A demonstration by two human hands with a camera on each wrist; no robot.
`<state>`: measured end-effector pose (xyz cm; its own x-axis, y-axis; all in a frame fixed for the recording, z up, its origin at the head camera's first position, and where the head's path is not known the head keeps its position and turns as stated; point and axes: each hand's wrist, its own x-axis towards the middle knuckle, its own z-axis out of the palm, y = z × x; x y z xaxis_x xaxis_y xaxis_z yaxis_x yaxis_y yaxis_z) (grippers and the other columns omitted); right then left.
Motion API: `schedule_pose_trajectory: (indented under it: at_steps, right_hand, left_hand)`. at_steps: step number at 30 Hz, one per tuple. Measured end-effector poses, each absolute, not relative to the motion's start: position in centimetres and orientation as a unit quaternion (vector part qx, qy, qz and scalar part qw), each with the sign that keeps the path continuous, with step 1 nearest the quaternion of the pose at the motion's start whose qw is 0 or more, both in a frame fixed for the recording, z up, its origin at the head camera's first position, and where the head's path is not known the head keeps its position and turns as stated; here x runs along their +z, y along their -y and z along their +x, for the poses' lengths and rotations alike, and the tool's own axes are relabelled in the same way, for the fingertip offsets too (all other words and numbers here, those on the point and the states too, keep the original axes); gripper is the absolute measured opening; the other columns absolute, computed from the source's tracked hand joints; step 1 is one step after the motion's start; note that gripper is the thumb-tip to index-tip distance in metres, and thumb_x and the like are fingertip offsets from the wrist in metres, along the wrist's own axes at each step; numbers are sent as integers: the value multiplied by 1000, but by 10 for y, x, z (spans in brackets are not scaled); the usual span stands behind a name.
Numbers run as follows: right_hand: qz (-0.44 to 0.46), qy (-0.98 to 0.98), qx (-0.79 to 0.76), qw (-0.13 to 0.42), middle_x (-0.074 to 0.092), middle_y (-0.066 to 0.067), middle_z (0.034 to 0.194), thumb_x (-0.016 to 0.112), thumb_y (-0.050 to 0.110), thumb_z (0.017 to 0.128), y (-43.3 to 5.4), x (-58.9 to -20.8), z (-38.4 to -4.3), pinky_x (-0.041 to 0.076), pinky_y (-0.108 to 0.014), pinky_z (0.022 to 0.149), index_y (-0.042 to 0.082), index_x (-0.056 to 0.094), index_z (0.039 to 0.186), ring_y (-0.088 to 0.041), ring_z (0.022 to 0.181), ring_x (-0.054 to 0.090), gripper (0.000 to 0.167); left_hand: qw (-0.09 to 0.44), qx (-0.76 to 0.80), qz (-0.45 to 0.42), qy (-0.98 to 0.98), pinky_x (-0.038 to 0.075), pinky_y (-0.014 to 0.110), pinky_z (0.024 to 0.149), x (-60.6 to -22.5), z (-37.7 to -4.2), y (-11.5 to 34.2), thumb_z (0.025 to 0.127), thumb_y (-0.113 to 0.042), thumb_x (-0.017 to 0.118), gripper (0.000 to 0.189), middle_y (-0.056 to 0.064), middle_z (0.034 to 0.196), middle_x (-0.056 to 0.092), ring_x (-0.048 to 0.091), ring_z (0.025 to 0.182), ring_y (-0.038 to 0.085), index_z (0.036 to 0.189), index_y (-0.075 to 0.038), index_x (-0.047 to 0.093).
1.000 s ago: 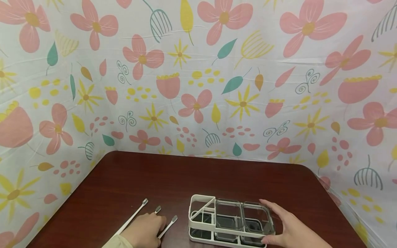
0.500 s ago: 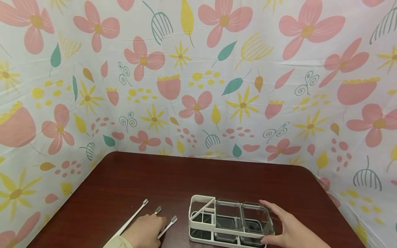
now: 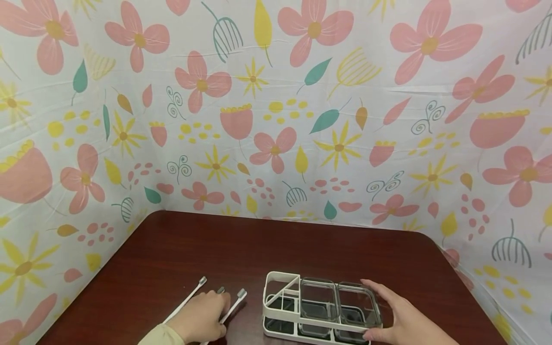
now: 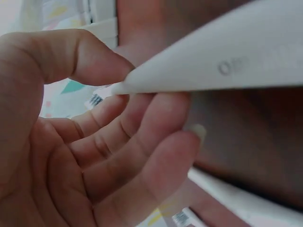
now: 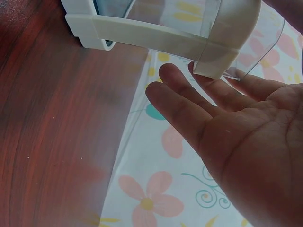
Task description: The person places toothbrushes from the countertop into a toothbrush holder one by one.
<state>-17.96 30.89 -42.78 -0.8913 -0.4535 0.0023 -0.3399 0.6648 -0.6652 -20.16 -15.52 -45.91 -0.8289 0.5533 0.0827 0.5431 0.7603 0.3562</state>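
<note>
My left hand pinches the rightmost white toothbrush between thumb and fingers. In the left wrist view the thumb and fingers meet at the narrow neck of that brush, and its thick handle runs off to the right. Left of this hand lies another white toothbrush with grey bristles. A third toothbrush head peeks out behind the knuckles, its handle hidden. My right hand grips the right end of a white toothbrush holder, thumb in front, fingers behind. Two clear cups sit in the holder.
The dark red-brown table has rounded back corners. Flower-printed cloth hangs behind it and along both sides. The holder's divided compartment stands at its left end, towards the toothbrushes.
My left hand has taken hold of the rightmost toothbrush, whose head now sits a little higher in the head view. The right hand and the holder have stayed in place.
</note>
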Motion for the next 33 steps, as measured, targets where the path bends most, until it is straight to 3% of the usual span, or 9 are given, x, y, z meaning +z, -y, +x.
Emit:
schedule_pose_trajectory:
  at_steps: [9, 16, 27, 33]
  right_hand:
    - [-209, -896, -378, 104, 36, -30, 147, 80, 33, 84, -310, -428, -180, 46, -58, 84, 2, 32, 151, 15, 118, 33, 88]
    - [-209, -907, -353, 97, 38, -26, 148, 80, 38, 83, -310, -428, -180, 49, -39, 83, 5, 32, 152, 11, 121, 36, 90]
    - [-214, -906, -355, 86, 39, -25, 147, 81, 37, 82, -310, -428, -180, 47, -26, 80, 4, 34, 151, 12, 120, 36, 89]
    - [-215, -906, -355, 85, 39, -25, 148, 80, 37, 83, -310, -429, -180, 47, -27, 80, 5, 33, 151, 12, 120, 35, 89]
  left_hand:
    - [25, 268, 273, -924, 39, 24, 46, -430, -207, 159, 72, -9, 74, 25, -15, 61, 48, 42, 49, 2, 90, -14, 58]
    - [6, 293, 248, -923, 40, 27, 54, -420, -212, 161, 74, -10, 70, 25, -14, 68, 51, 45, 58, 6, 92, -17, 56]
    - [-63, 351, 241, -903, 42, 24, 56, -407, -214, 158, 71, -2, 69, 27, -15, 67, 53, 47, 56, 2, 90, -17, 55]
    - [-102, 380, 235, -889, 41, 24, 56, -401, -215, 155, 70, 1, 68, 30, -14, 68, 54, 46, 54, 2, 88, -18, 53]
